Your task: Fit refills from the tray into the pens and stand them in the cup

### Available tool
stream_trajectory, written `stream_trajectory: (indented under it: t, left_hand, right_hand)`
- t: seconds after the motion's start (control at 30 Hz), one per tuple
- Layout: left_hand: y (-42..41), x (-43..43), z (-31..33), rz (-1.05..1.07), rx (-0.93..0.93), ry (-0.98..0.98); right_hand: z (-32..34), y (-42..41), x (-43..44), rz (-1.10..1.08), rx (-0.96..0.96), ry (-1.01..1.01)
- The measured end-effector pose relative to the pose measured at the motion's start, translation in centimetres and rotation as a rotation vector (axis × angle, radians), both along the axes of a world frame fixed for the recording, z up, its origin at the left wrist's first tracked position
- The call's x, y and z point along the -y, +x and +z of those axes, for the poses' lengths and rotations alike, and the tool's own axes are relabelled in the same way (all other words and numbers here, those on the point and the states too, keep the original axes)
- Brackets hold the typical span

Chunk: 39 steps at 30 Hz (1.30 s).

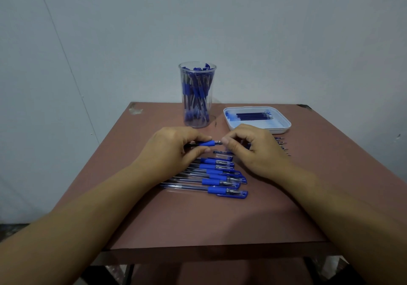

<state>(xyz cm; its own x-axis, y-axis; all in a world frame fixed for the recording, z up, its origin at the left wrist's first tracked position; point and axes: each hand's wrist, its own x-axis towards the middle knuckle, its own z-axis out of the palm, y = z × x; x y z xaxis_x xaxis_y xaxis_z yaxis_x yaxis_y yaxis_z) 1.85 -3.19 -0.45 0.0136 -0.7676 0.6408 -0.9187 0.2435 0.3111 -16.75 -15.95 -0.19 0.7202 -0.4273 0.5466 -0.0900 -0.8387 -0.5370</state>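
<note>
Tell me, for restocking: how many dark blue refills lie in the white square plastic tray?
4 dark blue refills, side by side in the far half of the white square plastic tray; blur may hide another.

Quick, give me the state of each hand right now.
Left hand: closed, holding a pen by its barrel.
Right hand: closed, fingers pinching the tip end of the same pen.

Over a row of capped pens (217,175), the left grip (171,150) holds a pen (207,143) whose tip the right grip (253,152) pinches.
</note>
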Motion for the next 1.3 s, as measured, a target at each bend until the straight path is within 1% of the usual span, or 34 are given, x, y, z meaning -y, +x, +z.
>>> stream_trajectory:
  t: [0.1,0.33,0.47,0.67,0.87,1.07,1.2,1.3]
  left_hand:
    - [0.1,0.1,-0.1,0.009,0.007,0.01]
    - [0.4,0.3,-0.1,0.009,-0.001,-0.007]
    - [0.5,0.3,-0.2,0.007,-0.006,-0.014]
    - [0.8,0.4,-0.2,0.023,0.006,-0.018]
    - [0.8,0.4,-0.2,0.027,0.027,-0.003]
    - [0.9,0.5,-0.1,0.024,0.014,0.0]
    - [1.0,0.5,-0.1,0.037,0.004,0.022]
    - [1.2,0.4,0.1,0.056,-0.023,0.036]
  right_hand:
    - [0.0,0.2,-0.1,0.012,-0.014,-0.04]
    - [0.1,0.2,-0.4,-0.008,-0.003,0.033]
    - [-0.2,0.5,-0.2,-0.032,-0.035,0.011]
    - [0.1,0.4,-0.7,0.003,0.014,0.105]
    - [-0.1,0.6,-0.3,-0.045,-0.016,0.018]
    - [0.2,0.7,-0.7,-0.042,0.012,0.118]
    - [0.1,0.9,-0.6,-0.072,-0.018,0.071]
    - [0.2,1.0,-0.6,-0.051,-0.001,0.094]
